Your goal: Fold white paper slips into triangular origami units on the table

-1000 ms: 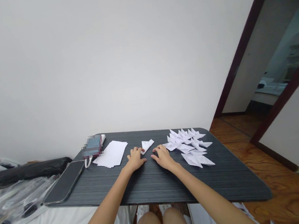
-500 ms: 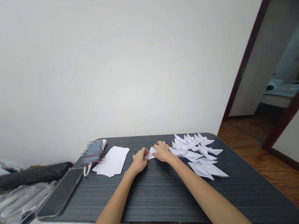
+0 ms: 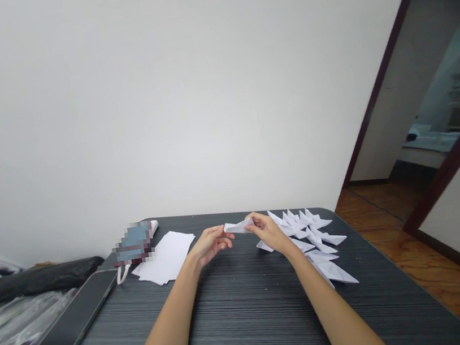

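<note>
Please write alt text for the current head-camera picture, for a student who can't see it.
A person's left hand and right hand hold opposite ends of a small folded white paper over a dark table. Pointed folded paper shapes cluster at the right; white sheets and a dark, phone-like slab lie at the left.

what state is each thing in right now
held paper: folded, gripped at both ends
left hand: pinching its left end
right hand: pinching its right end
loose sheets: flat, overlapping
paper shapes: folded, grouped together
phone: lying flat, screen dark
blurred object: state unclear
doorway: open
</note>
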Demonstrator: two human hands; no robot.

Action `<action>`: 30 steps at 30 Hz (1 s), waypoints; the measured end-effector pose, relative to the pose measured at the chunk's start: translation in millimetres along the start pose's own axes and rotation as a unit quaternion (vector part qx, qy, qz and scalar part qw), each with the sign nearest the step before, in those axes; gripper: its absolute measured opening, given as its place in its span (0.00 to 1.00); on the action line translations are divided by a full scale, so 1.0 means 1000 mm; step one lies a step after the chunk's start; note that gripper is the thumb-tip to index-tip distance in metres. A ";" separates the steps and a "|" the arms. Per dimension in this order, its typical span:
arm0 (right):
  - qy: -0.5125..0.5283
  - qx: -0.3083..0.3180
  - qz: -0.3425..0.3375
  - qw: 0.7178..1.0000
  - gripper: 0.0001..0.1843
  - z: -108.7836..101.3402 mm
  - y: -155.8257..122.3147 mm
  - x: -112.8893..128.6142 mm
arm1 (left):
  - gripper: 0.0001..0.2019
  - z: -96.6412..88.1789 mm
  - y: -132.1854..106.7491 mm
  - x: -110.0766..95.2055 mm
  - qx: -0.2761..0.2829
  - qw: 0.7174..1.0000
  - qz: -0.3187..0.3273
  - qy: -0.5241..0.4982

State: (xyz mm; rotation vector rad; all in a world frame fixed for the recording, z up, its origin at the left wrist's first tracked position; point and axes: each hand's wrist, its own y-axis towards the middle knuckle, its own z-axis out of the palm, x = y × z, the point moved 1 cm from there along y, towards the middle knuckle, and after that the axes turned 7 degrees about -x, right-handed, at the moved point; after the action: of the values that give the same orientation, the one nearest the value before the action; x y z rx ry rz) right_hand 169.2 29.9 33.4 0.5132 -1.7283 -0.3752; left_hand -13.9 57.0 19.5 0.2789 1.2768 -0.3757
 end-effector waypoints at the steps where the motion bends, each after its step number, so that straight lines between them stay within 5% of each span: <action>1: -0.016 0.000 -0.003 1.000 0.07 -0.001 -0.002 0.000 | 0.12 0.003 -0.003 0.002 0.013 1.000 -0.003 -0.008; 6: -0.095 -0.012 -0.015 0.995 0.08 -0.003 -0.006 0.002 | 0.11 0.012 -0.009 0.003 0.038 0.999 -0.019 -0.014; 14: -0.144 -0.090 -0.031 0.985 0.07 -0.002 -0.007 0.001 | 0.13 0.018 -0.010 0.007 -0.048 0.994 0.068 -0.073; 30: -0.173 -0.033 -0.119 0.977 0.06 0.005 -0.013 0.012 | 0.04 0.020 -0.006 0.016 -0.131 0.988 0.042 -0.073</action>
State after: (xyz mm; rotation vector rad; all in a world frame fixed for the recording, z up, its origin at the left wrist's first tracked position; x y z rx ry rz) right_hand 164.4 12.3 35.2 0.6375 -1.9847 -0.7255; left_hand 5.2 41.7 9.7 0.0798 1.1523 -0.1510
